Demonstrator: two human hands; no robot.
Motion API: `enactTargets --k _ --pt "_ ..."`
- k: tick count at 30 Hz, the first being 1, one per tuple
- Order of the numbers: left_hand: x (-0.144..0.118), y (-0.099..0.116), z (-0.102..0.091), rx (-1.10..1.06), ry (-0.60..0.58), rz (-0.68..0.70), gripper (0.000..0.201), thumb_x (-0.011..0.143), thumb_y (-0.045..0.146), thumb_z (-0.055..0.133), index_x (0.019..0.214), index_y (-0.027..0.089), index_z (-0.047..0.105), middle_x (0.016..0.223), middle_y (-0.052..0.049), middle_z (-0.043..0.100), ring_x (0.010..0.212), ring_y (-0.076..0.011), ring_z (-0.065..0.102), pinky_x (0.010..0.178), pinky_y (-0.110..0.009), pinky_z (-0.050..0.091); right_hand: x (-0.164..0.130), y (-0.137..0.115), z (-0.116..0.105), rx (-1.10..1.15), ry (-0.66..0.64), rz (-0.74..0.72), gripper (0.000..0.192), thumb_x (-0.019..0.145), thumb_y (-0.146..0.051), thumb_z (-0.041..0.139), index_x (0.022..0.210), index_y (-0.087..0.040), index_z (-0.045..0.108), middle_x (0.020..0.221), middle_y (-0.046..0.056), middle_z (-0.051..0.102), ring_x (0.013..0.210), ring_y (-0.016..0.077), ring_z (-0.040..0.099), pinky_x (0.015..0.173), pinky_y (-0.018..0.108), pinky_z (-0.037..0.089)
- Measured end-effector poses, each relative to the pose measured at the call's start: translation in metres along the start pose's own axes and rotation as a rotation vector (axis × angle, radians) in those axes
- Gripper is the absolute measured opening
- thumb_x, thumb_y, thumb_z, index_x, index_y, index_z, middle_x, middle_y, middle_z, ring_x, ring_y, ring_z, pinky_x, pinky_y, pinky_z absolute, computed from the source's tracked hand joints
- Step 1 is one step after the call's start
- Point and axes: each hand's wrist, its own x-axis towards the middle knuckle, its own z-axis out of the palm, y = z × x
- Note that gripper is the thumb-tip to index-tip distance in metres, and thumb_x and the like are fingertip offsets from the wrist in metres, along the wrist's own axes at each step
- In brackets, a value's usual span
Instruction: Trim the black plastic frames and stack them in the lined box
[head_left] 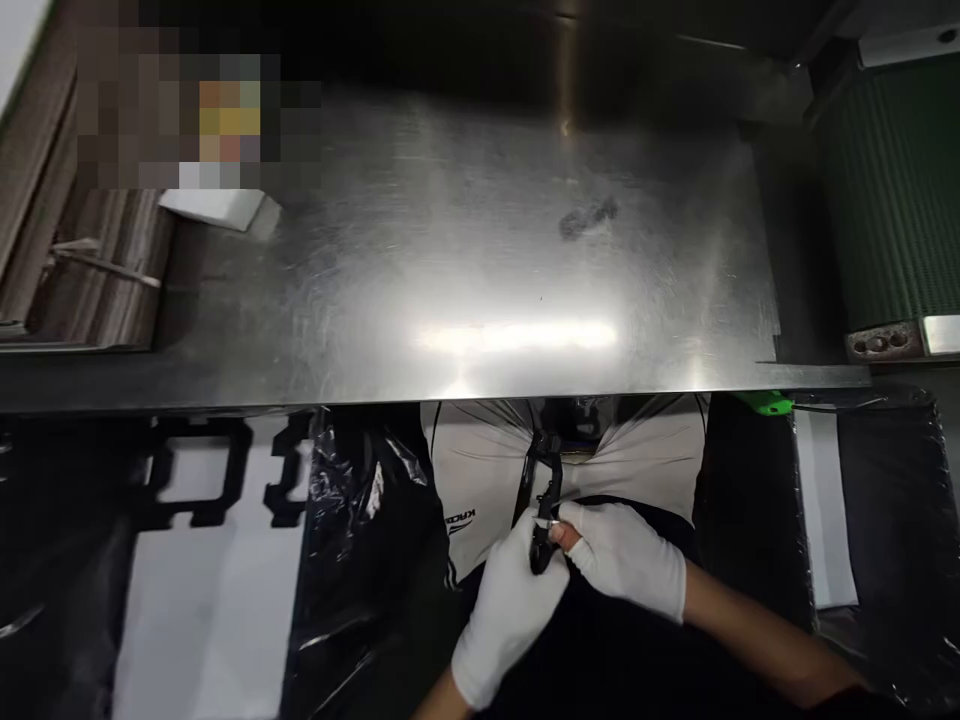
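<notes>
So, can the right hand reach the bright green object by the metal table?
Probably yes: nothing visible blocks the white-gloved right hand from the bright green object, though that hand's busy at the long black part.

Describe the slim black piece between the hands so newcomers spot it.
From the grey metal worktable, look below its near edge to the white-gloved left hand and right hand. The slim black piece between them is held, unlike the notched black frame at left.
</notes>
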Motion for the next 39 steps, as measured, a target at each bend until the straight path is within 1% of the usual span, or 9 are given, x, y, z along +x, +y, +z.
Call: enactTargets --k 5,12,21,26,29,31,33,36,39 --pt "-0.001 0.0 0.003 0.03 0.06 0.013 0.006 0.087 0.029 0.059 0.083 0.025 0.057 0.074 0.001 0.066 0.068 -0.0204 0.06 0.066 -0.033 0.05 -0.004 -0.002 0.002 0.023 0.03 0.004 0.029 0.117 -0.039 0.041 0.113 -0.021 0.064 0.1 0.005 0.08 0.084 0.021 0.074 0.071 0.031 0.04" --pt "0.0 0.006 0.005 -0.06 0.069 -0.036 0.015 0.09 0.035 0.062 0.081 0.023 0.059 0.076 0.0 0.068 0.072 -0.0206 0.062 0.069 -0.034 0.054 0.0 -0.001 0.021 0.107 0.047 0.12 0.033 0.117 -0.042 0.039 0.113 -0.024 0.066 0.097 0.003 0.081 0.08 0.0204 0.075 0.066 0.031 0.036" --pt "0.001 0.001 0.01 -0.022 0.06 -0.098 0.019 0.091 0.041 0.06 0.083 0.023 0.058 0.077 0.0 0.066 0.073 -0.0207 0.06 0.069 -0.034 0.052 0.0 -0.004 0.028 0.164 0.079 0.183 0.034 0.117 -0.043 0.037 0.109 -0.023 0.063 0.094 0.003 0.08 0.078 0.0203 0.074 0.066 0.029 0.037" --pt "-0.003 0.009 0.002 -0.027 0.071 -0.072 0.022 0.095 0.044 0.06 0.088 0.024 0.061 0.082 -0.002 0.068 0.078 -0.0224 0.064 0.075 -0.035 0.054 -0.011 -0.001 0.018 0.276 0.154 0.079 0.04 0.118 -0.05 0.032 0.097 -0.025 0.054 0.085 0.001 0.072 0.071 0.0173 0.066 0.064 0.028 0.039" --pt "-0.009 0.012 -0.012 -0.041 -0.008 -0.012 0.031 0.105 0.052 0.05 0.104 0.024 0.064 0.092 -0.005 0.072 0.084 -0.024 0.069 0.08 -0.037 0.058 -0.025 0.006 0.004 0.343 0.241 0.055 0.048 0.117 -0.059 0.026 0.089 -0.026 0.047 0.075 -0.001 0.063 0.064 0.0162 0.059 0.062 0.028 0.04" --pt "-0.012 0.008 -0.019 0.06 -0.031 0.029 0.036 0.108 0.054 0.045 0.112 0.024 0.064 0.096 -0.007 0.076 0.088 -0.0264 0.073 0.084 -0.04 0.059 -0.033 0.012 -0.001 0.362 0.254 0.073 0.053 0.116 -0.063 0.022 0.087 -0.026 0.045 0.072 -0.002 0.059 0.062 0.0159 0.056 0.061 0.028 0.041" --pt "-0.013 0.002 -0.021 0.312 0.023 0.064 0.035 0.105 0.054 0.05 0.109 0.024 0.066 0.089 -0.009 0.077 0.085 -0.0306 0.076 0.081 -0.042 0.06 -0.038 0.017 0.0 0.322 0.194 0.077 0.055 0.116 -0.066 0.021 0.088 -0.026 0.046 0.073 -0.002 0.059 0.062 0.0157 0.056 0.061 0.028 0.042" --pt "-0.012 -0.008 -0.013 0.699 0.129 0.131 0.033 0.099 0.055 0.063 0.095 0.023 0.067 0.069 -0.007 0.073 0.069 -0.0332 0.074 0.071 -0.043 0.057 -0.039 0.019 0.006 0.185 0.06 0.09 0.053 0.117 -0.063 0.023 0.093 -0.025 0.052 0.079 -0.002 0.066 0.065 0.0154 0.061 0.061 0.028 0.04" --pt "-0.01 -0.014 -0.002 0.885 0.194 0.215 0.033 0.096 0.055 0.067 0.089 0.022 0.068 0.061 -0.006 0.07 0.06 -0.0317 0.072 0.068 -0.041 0.055 -0.036 0.015 0.01 0.068 -0.003 0.117 0.046 0.118 -0.054 0.027 0.103 -0.024 0.058 0.087 0.001 0.074 0.07 0.0164 0.068 0.063 0.028 0.038"
